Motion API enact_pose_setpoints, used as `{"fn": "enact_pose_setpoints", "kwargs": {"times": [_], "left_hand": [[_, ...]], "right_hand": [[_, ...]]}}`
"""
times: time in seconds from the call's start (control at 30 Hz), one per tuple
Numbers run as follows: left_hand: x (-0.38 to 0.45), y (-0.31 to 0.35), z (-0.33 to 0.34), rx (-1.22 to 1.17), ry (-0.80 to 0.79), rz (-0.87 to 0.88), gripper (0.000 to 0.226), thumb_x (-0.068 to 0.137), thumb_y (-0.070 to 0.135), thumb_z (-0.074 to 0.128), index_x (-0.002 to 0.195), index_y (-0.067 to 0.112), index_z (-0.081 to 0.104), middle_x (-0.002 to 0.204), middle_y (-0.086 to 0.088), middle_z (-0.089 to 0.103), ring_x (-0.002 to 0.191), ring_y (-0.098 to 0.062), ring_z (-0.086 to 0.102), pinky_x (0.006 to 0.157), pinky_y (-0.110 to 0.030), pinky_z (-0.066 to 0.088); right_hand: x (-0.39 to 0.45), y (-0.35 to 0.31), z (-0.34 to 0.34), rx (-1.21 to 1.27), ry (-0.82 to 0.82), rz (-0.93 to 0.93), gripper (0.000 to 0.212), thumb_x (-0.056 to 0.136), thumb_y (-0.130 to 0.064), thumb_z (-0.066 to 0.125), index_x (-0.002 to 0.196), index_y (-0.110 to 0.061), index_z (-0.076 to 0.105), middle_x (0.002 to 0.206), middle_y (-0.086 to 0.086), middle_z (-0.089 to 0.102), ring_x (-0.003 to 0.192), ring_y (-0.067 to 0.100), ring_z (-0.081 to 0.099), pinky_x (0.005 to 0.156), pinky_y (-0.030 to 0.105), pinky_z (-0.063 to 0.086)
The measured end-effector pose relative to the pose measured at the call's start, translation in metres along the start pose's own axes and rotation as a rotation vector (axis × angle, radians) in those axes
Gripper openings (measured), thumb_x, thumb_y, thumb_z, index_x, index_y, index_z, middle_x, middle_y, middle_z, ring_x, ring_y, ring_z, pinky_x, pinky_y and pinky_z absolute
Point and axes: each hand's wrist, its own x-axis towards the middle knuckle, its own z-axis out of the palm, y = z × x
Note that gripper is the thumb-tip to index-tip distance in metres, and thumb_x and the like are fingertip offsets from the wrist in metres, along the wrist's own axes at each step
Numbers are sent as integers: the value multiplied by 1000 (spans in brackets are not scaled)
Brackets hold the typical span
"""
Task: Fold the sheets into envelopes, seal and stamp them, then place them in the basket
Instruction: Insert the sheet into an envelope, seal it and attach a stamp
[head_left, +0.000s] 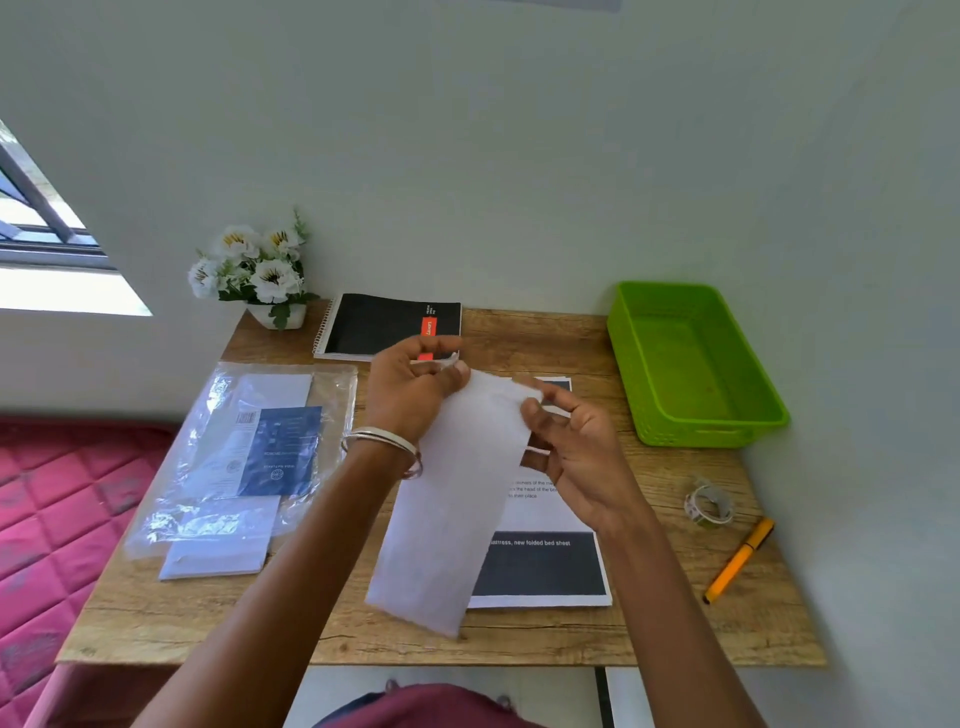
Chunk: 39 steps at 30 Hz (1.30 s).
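While the long white paper envelope (452, 499) hangs above the wooden table (649, 597), it hides much of the printed sheets (545, 571). Left hand (410, 384) pinches its top flap; right hand (566, 441) grips its edge. Ribbed green plastic basket (691, 364) sits far right.

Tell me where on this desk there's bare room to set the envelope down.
Bare wood lies between the black notebook and green basket, and along the near edge below the printed sheets. The left is crowded by the plastic packet.

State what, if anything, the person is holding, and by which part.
A white envelope, lifted above the table. The left hand and right hand both pinch its top end, the far end from the person; the rest hangs free.
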Motion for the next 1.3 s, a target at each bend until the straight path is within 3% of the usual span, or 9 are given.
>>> {"fn": "enact_pose_setpoints", "kwargs": {"times": [0.2, 0.33, 0.47, 0.57, 0.67, 0.8, 0.93, 1.1, 1.3], "left_hand": [[23, 21, -11, -291, 186, -50, 12, 80, 4, 68, 86, 15, 69, 79, 2, 67, 69, -8, 61, 68, -22, 52], [39, 23, -20, -341, 202, -21, 13, 83, 2, 64, 87, 14, 69, 75, -1, 64, 63, -10, 58, 58, -24, 50], [37, 17, -25, -107, 205, -24, 11, 87, 26, 63, 87, 19, 71, 79, 2, 64, 75, -16, 58, 73, -35, 51], [29, 11, -28, -114, 61, -240, 34, 88, 50, 53, 88, 19, 69, 91, -3, 66, 82, -20, 59, 75, -39, 50], [21, -1, -27, -127, -41, -362, 25, 86, 36, 62, 93, 12, 65, 99, -9, 66, 83, -24, 66, 75, -39, 57], [12, -20, -30, -14, -22, -280, 30, 82, 10, 67, 110, 19, 64, 100, 2, 62, 84, -20, 66, 61, -30, 58], [13, -33, -40, -136, -70, -233, 39, 84, 0, 62, 118, 19, 58, 107, -9, 66, 94, -25, 67, 73, -41, 58], [18, -53, -49, -63, -84, -244, 41, 87, 2, 58, 122, 21, 52, 111, -11, 64, 98, -28, 65, 79, -50, 56], [22, -90, -48, 261, -3, -299, 30, 90, 13, 57, 118, 18, 47, 111, -10, 62, 93, -29, 64, 81, -50, 55]], "right_hand": [[-15, 3, 8, -331, -236, 76, 31, 80, -13, 71, 110, -13, 64, 104, 7, 73, 96, 27, 69, 82, 43, 57], [-9, -2, 7, -411, -14, -50, 16, 83, -17, 71, 97, -9, 69, 94, 9, 74, 83, 29, 71, 74, 48, 58], [11, -5, -5, -1098, 188, -490, 15, 90, -20, 61, 98, -13, 72, 79, 5, 72, 64, 23, 63, 53, 39, 49], [19, 4, -18, -1525, 353, -789, 30, 84, -13, 54, 107, -18, 72, 98, 4, 73, 84, 26, 65, 70, 36, 47], [19, 22, -27, -1686, 523, -906, 40, 77, -10, 62, 114, -22, 69, 116, 9, 68, 104, 30, 61, 86, 42, 41], [12, 41, -28, -1550, 544, -787, 51, 71, -17, 63, 122, -28, 63, 139, 12, 50, 128, 32, 40, 97, 52, 30], [9, 45, -50, -1161, 609, -414, 78, 68, -16, 79, 137, -32, 46, 152, 12, 25, 139, 32, 24, 107, 56, 28], [3, 40, -67, -193, 507, -154, 52, 83, 6, 60, 123, -26, 52, 114, 6, 62, 101, 21, 62, 72, 36, 57], [1, 45, -69, 207, 691, 68, 32, 86, 11, 33, 93, -4, 60, 89, 19, 66, 72, 27, 64, 60, 35, 55]]}}
